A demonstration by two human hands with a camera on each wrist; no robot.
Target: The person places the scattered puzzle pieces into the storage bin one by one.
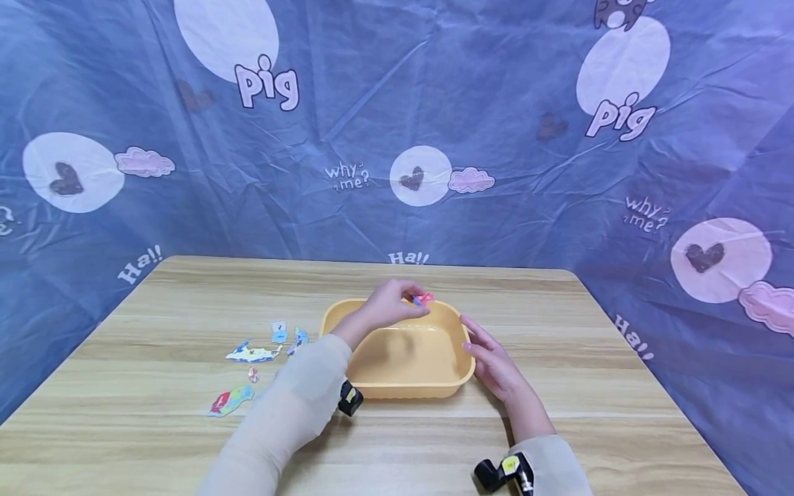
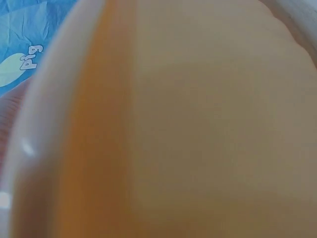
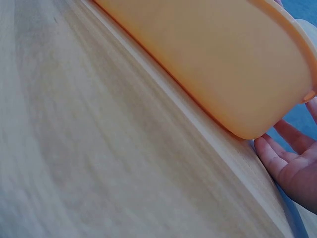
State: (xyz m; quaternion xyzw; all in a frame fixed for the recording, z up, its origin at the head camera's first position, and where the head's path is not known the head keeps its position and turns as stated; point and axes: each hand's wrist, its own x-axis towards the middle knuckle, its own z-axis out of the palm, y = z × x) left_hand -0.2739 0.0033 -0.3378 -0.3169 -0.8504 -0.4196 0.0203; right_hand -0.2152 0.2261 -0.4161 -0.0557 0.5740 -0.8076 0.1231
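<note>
My left hand pinches a small pink and blue piece between thumb and fingers, above the back rim of a yellow plastic basin. Fine detail of the piece is too small to make out. The basin's inner floor is bare. My right hand lies against the basin's right side near the rim, its fingers fairly straight. In the right wrist view, those fingers touch the basin's outer wall by its lower corner. Only the basin fills most of the left wrist view; the held piece is hidden there.
Left of the basin lie several flat colourful pieces, among them a red, yellow and blue one, a white and blue one and a small light-blue one. A wooden table bears everything. Blue printed cloth hangs behind.
</note>
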